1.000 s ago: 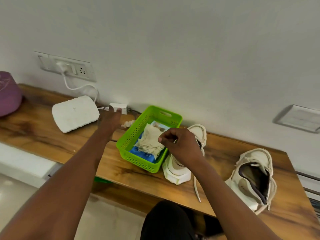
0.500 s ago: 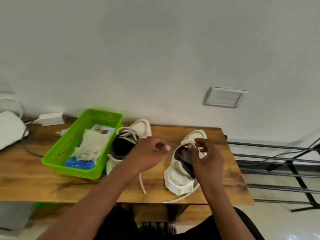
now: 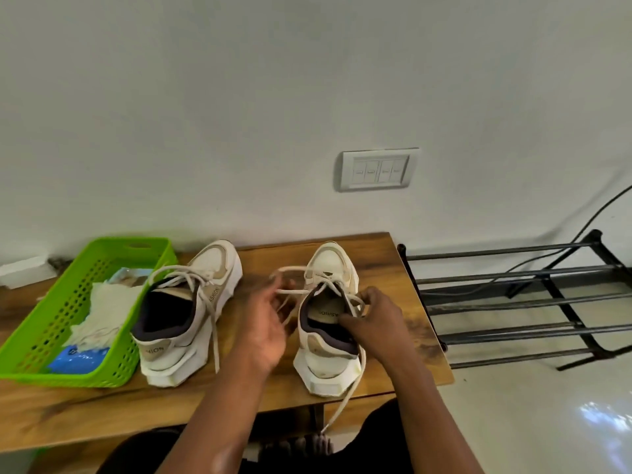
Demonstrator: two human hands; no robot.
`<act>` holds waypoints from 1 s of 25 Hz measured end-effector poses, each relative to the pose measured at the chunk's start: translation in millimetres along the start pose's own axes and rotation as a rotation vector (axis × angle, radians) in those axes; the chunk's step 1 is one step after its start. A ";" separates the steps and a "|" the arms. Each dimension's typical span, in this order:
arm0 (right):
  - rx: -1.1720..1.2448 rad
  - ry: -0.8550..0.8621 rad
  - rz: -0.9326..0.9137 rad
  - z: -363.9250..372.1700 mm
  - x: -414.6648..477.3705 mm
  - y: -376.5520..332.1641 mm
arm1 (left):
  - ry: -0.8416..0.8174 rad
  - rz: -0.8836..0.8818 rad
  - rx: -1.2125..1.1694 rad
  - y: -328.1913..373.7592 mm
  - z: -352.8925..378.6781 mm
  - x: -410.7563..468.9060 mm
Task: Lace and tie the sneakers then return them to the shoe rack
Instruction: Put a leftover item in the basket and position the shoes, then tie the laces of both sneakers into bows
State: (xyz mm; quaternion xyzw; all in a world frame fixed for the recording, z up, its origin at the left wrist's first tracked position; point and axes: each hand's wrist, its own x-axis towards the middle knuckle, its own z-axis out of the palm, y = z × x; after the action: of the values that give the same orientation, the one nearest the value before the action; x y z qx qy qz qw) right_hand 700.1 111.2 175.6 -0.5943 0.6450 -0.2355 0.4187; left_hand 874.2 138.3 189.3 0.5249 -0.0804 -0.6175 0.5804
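Two cream sneakers stand heels toward me on the wooden table (image 3: 403, 268). The left sneaker (image 3: 186, 313) sits beside the green basket, its laces loose and trailing down its side. The right sneaker (image 3: 330, 316) has a loose lace (image 3: 345, 398) hanging over the table's front edge. My right hand (image 3: 374, 325) grips the right sneaker's collar and lace at its right side. My left hand (image 3: 270, 323), blurred, sits just left of that sneaker with a lace end pinched in its fingers. The black metal shoe rack (image 3: 513, 306) stands right of the table.
A green plastic basket (image 3: 30, 357) with a cloth and a blue packet sits at the table's left. A switch plate (image 3: 376, 169) is on the white wall. A black cable runs behind the rack. My knees are under the table's front edge.
The view swung right and closer. My left hand left the far end of the table and came to the right sneaker's lace. My right hand shifted from the left sneaker to the right one.
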 end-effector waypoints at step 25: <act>-0.045 -0.177 -0.305 -16.3 24.3 -10.2 | -0.102 0.566 0.945 2.0 -20.8 18.0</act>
State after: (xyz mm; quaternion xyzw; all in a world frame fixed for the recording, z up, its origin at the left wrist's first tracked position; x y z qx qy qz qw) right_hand 693.9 82.8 186.2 -0.7127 0.5132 -0.2286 0.4200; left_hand 894.9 133.8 171.7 0.6554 -0.5148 -0.3587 0.4204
